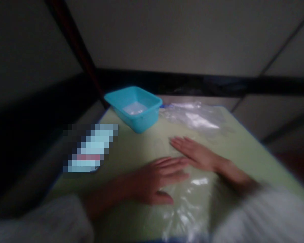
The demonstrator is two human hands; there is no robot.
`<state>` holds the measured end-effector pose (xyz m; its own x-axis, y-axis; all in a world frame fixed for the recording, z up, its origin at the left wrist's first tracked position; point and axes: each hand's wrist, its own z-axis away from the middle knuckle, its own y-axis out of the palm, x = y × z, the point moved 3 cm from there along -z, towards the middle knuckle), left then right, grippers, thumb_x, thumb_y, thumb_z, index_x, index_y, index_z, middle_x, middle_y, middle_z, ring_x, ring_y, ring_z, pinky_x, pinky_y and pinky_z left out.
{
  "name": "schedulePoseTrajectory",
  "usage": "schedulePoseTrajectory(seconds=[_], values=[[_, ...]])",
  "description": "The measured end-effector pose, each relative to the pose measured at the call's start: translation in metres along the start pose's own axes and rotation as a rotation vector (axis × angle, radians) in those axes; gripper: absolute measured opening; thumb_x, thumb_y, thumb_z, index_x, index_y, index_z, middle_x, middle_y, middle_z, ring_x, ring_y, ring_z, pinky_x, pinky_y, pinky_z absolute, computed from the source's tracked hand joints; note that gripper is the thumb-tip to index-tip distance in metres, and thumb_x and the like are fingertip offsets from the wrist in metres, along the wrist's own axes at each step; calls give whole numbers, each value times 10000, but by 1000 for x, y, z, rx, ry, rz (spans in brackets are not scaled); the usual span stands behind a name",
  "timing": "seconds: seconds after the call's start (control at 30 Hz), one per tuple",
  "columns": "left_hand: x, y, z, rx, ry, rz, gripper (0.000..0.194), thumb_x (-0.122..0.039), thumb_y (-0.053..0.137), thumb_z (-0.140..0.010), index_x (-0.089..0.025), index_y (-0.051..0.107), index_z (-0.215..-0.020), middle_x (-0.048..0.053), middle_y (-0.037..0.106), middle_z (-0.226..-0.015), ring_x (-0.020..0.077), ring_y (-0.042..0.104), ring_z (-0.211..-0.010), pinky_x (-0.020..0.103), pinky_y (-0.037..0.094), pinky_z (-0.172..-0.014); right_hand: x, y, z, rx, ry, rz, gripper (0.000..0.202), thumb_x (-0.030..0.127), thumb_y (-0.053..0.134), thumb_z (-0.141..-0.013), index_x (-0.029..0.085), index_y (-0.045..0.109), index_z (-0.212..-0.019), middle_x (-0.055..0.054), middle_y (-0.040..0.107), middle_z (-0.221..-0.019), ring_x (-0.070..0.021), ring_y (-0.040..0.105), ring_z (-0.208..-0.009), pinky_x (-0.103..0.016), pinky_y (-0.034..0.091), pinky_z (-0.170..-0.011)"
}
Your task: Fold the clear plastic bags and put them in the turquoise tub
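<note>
My left hand (159,180) lies flat with its fingers stretched out to the right over a clear plastic bag (184,206) on the yellow-green tabletop. Just beyond it, my right hand (195,153) is also flat, fingers extended to the left and close together. The left fingertips come close to the right hand; I cannot tell whether they touch. Neither hand grips anything. The bag is wrinkled and shiny toward the near edge, and its far part is hard to see under the hands.
A turquoise plastic basket (147,121) with something pale inside stands at the far left of the table (131,148). More clear plastic (200,119) lies at the far right. A pixelated screen-like object (95,148) is at the left edge. Pale panels rise behind.
</note>
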<state>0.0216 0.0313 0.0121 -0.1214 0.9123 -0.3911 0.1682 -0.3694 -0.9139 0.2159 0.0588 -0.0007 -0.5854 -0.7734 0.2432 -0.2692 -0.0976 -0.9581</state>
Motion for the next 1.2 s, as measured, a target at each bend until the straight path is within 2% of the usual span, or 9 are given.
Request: schedulePoseTrajectory(seconds=[0.13,0.33,0.47,0.6,0.8,0.93,1.03,1.13,1.2], values=[[-3,2,0,46,10,-30,616,-521,461,-873,-238,343,-1407,82,205,-1521,273,107,-1413,484,91,-1136,-5,8,0,90,35,81,591,487,202,-967,179,166,-1470,-93,167,-1531,-248,133,-1401,-503,147,-1121],[-2,3,2,70,3,-11,614,-548,452,-866,-273,347,-1405,49,216,-1519,299,86,-1411,502,85,-1133,-16,4,3,70,114,91,604,510,241,-957,237,105,-1478,-45,208,-1521,-241,133,-1401,-495,181,-1116],[1,1,2,52,-4,58,649,-580,457,-850,-274,336,-1410,36,241,-1511,292,114,-1409,486,83,-1139,-21,4,6,34,168,91,588,504,245,-957,258,120,-1476,-36,244,-1510,-251,154,-1396,-508,200,-1109],[5,-2,2,42,-50,119,590,-518,381,-910,-244,297,-1425,49,332,-1474,244,206,-1394,469,71,-1144,-22,2,9,1,204,128,572,503,233,-959,254,173,-1470,-41,267,-1502,-260,171,-1391,-509,224,-1102],[18,-8,6,-82,-101,32,486,-421,310,-947,-159,428,-1340,115,479,-1373,228,353,-1333,490,78,-1139,-19,-9,13,-48,235,196,566,511,288,-948,181,376,-1400,-99,279,-1494,-285,213,-1379,-519,241,-1092],[32,-17,12,-219,-126,-68,348,-302,327,-947,-179,573,-1161,80,587,-1267,207,452,-1266,497,96,-1138,-18,-20,17,-98,244,196,505,500,348,-935,170,545,-1262,-105,292,-1490,-310,226,-1372,-526,257,-1088],[41,-23,16,-329,-225,-160,295,-247,368,-933,-170,622,-1064,73,657,-1159,193,555,-1159,485,97,-1145,-13,-27,18,-124,224,190,430,482,394,-924,184,648,-1100,-81,314,-1485,-317,249,-1364,-531,265,-1085],[43,-23,16,-433,-326,-205,280,-219,395,-916,-150,613,-1077,73,682,-1090,169,617,-1045,450,129,-1151,-6,-30,14,-147,208,220,402,457,409,-923,182,702,-934,-90,432,-1418,-320,373,-1302,-537,307,-1056],[41,-18,13,-422,-370,-211,315,-222,404,-909,-138,561,-1169,89,633,-1183,178,570,-1120,443,151,-1148,-2,-31,10,-189,200,219,396,422,398,-933,167,700,-953,-119,551,-1305,-300,489,-1210,-517,365,-1017]])
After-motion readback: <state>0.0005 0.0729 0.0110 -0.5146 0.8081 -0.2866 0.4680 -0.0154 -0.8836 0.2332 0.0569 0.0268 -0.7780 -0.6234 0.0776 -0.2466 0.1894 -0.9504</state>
